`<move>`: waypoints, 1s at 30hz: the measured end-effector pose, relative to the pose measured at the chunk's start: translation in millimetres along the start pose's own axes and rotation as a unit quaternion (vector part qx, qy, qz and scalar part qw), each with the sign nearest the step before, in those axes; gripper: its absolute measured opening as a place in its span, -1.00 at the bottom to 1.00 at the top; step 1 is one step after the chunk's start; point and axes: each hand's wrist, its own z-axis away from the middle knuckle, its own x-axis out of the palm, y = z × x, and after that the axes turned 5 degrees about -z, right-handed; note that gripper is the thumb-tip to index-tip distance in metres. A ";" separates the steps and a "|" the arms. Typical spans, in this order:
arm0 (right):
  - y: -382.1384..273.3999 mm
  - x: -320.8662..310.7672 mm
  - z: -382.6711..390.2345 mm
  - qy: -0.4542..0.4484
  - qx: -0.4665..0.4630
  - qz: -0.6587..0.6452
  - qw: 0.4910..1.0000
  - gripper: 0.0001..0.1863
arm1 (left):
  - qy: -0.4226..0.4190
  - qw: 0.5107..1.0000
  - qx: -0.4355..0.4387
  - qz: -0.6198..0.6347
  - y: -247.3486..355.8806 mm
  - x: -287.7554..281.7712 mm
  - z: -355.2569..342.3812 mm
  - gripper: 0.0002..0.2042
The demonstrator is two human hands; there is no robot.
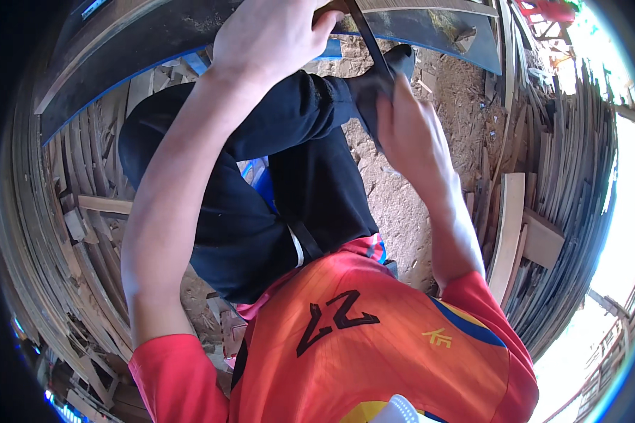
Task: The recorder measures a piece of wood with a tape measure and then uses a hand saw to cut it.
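Observation:
My right hand [415, 134] is closed around the lower end of a long, narrow dark bar [371, 41] that looks like a file. The bar slants up and to the left, out of the picture's top edge. At the top, my left hand [264, 39] is bent with its thumb against a small brown piece of wood [329, 8]; its other fingers are hidden or cut off. The wood lies close to the bar's upper part, but whether they touch I cannot tell. Below the right hand is my dark shoe [368, 92], with that leg crossed over the other.
A dark board with a blue edge [416, 42] spans the top, with sawdust and a wood chip [466, 39] on it. Stacked wood strips stand left [32, 233] and right [578, 155]. Wood scraps litter the dirt floor [395, 211]. A pale plank [508, 233] leans at right.

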 end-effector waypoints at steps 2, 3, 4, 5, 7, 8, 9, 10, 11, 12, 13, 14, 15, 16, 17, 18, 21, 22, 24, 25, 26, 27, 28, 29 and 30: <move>3.1 -8.2 30.0 -0.002 0.014 -0.002 1.000 -0.77 | 0.008 1.000 -0.012 0.007 -1.1 2.0 1.1 -0.75; 7.9 -9.3 31.9 0.008 0.024 0.022 0.999 -0.80 | 0.007 1.000 -0.020 0.013 -1.7 3.8 -0.6 -0.74; 5.9 -10.2 29.0 0.000 0.037 0.015 0.999 -0.80 | 0.002 0.999 -0.024 0.023 1.3 6.0 -1.3 -0.74; 1.5 -14.7 18.8 -0.003 0.049 0.012 0.999 -0.80 | -0.033 0.998 -0.052 0.020 3.4 -2.0 -9.2 -0.74; 1.6 -10.6 8.8 0.001 0.056 0.002 0.998 -0.79 | -0.004 0.999 -0.032 0.020 -5.4 0.9 -10.0 -0.75; 0.2 -6.0 10.0 0.006 0.050 -0.003 0.999 -0.78 | 0.000 0.999 -0.040 0.028 -6.1 -0.4 -8.2 -0.75; -4.4 -3.5 12.0 0.005 0.039 0.006 0.999 -0.78 | 0.039 0.999 0.016 0.023 -18.6 13.9 -7.2 -0.75; -8.4 -2.4 14.5 0.002 0.026 0.015 1.000 -0.77 | 0.037 0.999 0.021 0.019 -19.8 14.2 -7.0 -0.75; -7.9 -4.2 18.7 0.001 0.030 0.010 0.999 -0.77 | 0.036 0.999 0.025 0.015 -20.6 13.8 -7.2 -0.75; -6.0 -6.8 23.4 -0.001 0.033 0.005 0.999 -0.77 | 0.035 0.999 0.029 0.010 -19.8 13.1 -7.3 -0.75; -4.8 -7.7 23.6 -0.003 0.034 0.000 0.999 -0.77 | 0.035 0.999 0.017 0.022 -15.6 13.0 -6.9 -0.75; -4.8 -7.9 19.6 0.003 0.025 0.005 1.000 -0.77 | 0.038 0.999 0.019 0.028 -15.7 15.9 -7.6 -0.75; -4.3 -8.1 12.7 0.008 0.016 0.009 1.000 -0.77 | 0.043 0.999 0.026 0.020 -17.5 15.3 -10.8 -0.75; -3.1 -8.2 7.6 0.011 0.011 0.015 1.000 -0.77 | 0.046 0.998 0.032 0.016 -18.0 17.2 -12.0 -0.76; -8.4 -8.3 -4.0 0.001 0.007 0.015 1.000 -0.77 | 0.045 0.998 0.038 0.013 -18.5 17.9 -12.0 -0.76; -6.1 -4.4 -8.4 0.014 -0.005 0.018 1.000 -0.76 | 0.045 0.998 0.044 0.010 -20.3 17.3 -13.0 -0.76; -10.0 -2.5 -5.1 0.010 0.002 0.027 1.000 -0.73 | 0.045 0.999 0.025 0.009 -17.8 14.4 -8.6 -0.76; -8.4 -4.7 9.3 0.006 0.009 0.026 1.000 -0.73 | 0.047 0.999 0.013 0.011 -15.3 13.8 -6.1 -0.76; 3.6 -3.6 27.5 0.002 0.019 0.023 1.000 -0.73 | 0.055 0.998 0.006 0.027 -15.2 17.2 -4.0 -0.77; 2.5 -4.0 21.9 0.010 0.010 0.019 1.000 -0.73 | 0.062 0.997 0.023 0.025 -16.5 18.3 -6.8 -0.76; 0.4 -4.6 16.0 0.015 -0.003 0.015 1.000 -0.73 | 0.065 0.997 0.043 0.028 -15.4 19.2 -7.7 -0.76; -4.7 -0.6 -2.5 0.024 -0.013 0.016 0.999 -0.73 | 0.055 0.997 0.046 0.023 -17.4 17.2 -8.9 -0.76; -8.3 3.8 -19.1 0.034 -0.030 0.020 0.999 -0.73 | 0.051 0.997 0.049 0.015 -22.5 14.2 -11.9 -0.76; -10.0 8.6 -23.3 0.034 -0.032 0.024 0.999 -0.72 | 0.054 0.997 0.044 0.027 -23.7 14.2 -11.6 -0.76; -9.2 5.0 -15.8 0.026 -0.009 0.028 0.999 -0.72 | 0.054 0.997 0.039 0.031 -19.5 16.4 -11.7 -0.76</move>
